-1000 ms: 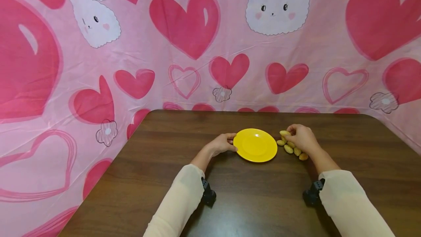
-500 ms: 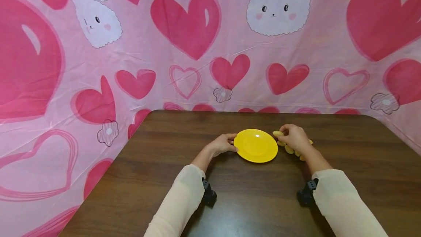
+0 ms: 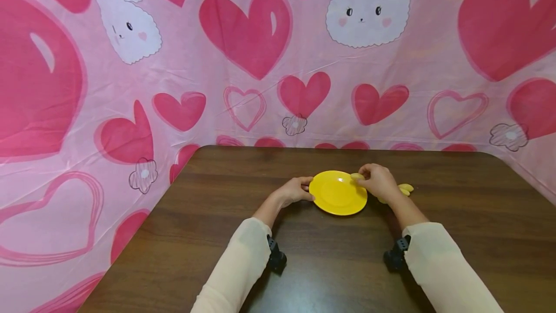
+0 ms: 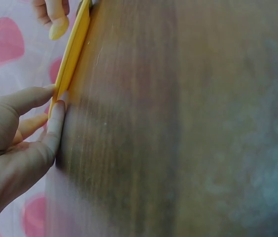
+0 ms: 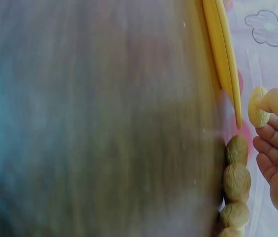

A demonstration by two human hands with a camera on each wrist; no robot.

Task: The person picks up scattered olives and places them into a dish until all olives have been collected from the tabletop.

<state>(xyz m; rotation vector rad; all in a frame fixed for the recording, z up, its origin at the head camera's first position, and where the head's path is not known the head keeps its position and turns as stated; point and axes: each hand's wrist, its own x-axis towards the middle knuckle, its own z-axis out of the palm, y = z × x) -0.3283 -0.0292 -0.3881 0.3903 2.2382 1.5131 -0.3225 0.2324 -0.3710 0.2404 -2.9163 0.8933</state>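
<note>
A round yellow plate (image 3: pixel 336 201) lies on the brown table. My left hand (image 3: pixel 292 191) holds its left rim between thumb and fingers, as the left wrist view shows from the side. My right hand (image 3: pixel 379 182) pinches a small wrinkled yellow oval piece (image 5: pixel 257 107), like a baby potato, between thumb and fingertips. In the head view that piece overlaps the plate's upper right rim; in the right wrist view it hangs above the rim level. More such potato-like pieces (image 5: pixel 236 182) lie in a row right of the plate, partly hidden by the right hand in the head view.
The wooden table (image 3: pixel 330 260) spreads on all sides of the plate. Behind it hangs a pink cloth (image 3: pixel 256 144) printed with hearts and rabbits. A small black camera (image 3: pixel 396 255) sits at the right wrist, and another black camera (image 3: pixel 276 256) at the left wrist.
My right hand has carried the potato-like piece left, from over the group to the plate's right rim, uncovering pieces at the far right. The left hand and plate stay put.
</note>
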